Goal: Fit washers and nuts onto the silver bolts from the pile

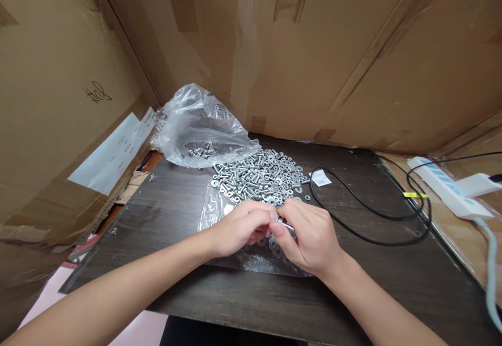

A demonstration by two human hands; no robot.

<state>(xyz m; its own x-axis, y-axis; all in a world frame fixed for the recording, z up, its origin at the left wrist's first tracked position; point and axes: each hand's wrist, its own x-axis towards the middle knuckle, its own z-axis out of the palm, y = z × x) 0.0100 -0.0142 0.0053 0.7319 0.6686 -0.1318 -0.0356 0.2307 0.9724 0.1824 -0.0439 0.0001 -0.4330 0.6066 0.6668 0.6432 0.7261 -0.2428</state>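
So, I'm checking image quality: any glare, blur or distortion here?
Head view: shiny highlights on the plastic bag and bolts; same view: print on the slanted white paper too soft to read; head view: forearms seem stretched towards the lower corners.

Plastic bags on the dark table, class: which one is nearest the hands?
The clear bag lying flat, just below the hands. The other, a puffed-up bag, stands farther back, near the cardboard wall.

Bolts [245, 179] and washers [283, 176] lie heaped on the table [164, 220]. Behind them to the left is a bag [196, 126]; to their right, a paper slip [321, 178], then a cable [392, 243], and farthest right a power strip [441, 181].
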